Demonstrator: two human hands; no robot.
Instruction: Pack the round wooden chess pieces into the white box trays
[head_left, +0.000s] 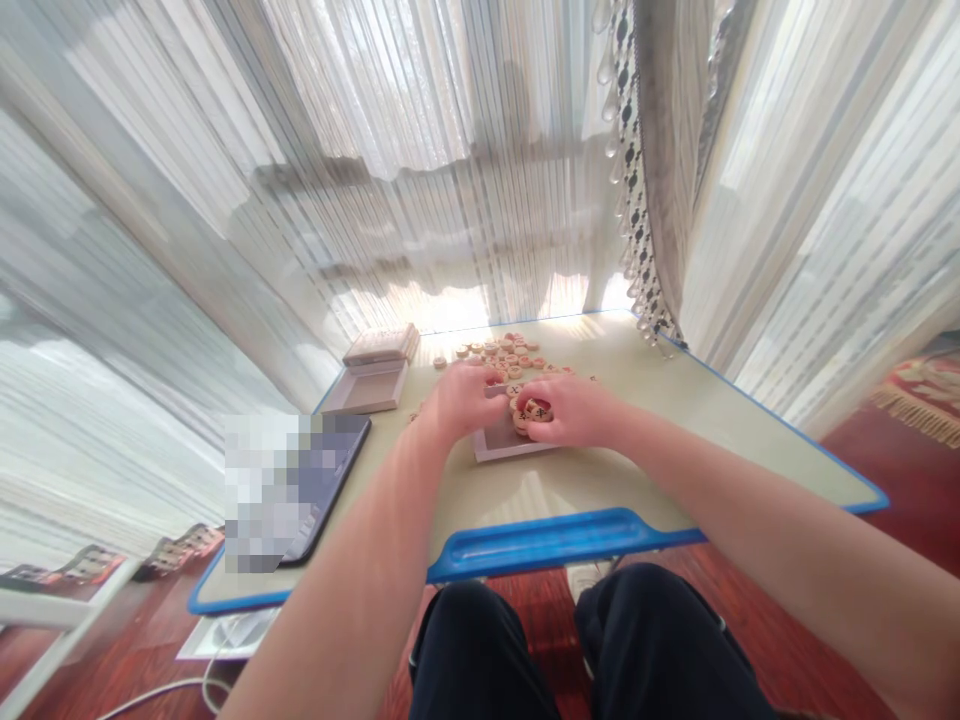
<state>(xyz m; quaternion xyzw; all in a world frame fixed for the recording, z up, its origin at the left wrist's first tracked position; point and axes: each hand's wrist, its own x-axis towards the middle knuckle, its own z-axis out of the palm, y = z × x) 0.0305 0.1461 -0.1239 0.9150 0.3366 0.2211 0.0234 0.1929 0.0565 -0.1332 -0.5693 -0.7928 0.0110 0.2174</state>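
Observation:
Round wooden game pieces with characters (511,358) are spread in a loose pile beyond my hands. A shallow open box (517,452) lies under my hands, and several pieces sit in its right part. My right hand (571,408) curls around some of these pieces (541,413) at the box's right side. My left hand (469,400) hangs over the box's left edge, with thumb and fingers curved around a piece (493,379) at the near side of the pile.
An empty box half (367,388) and a closed box or book (381,343) are at the table's back left. A dark tablet (334,480), partly pixelated, lies at the left. The table has a blue tray edge (540,540); curtains hang behind.

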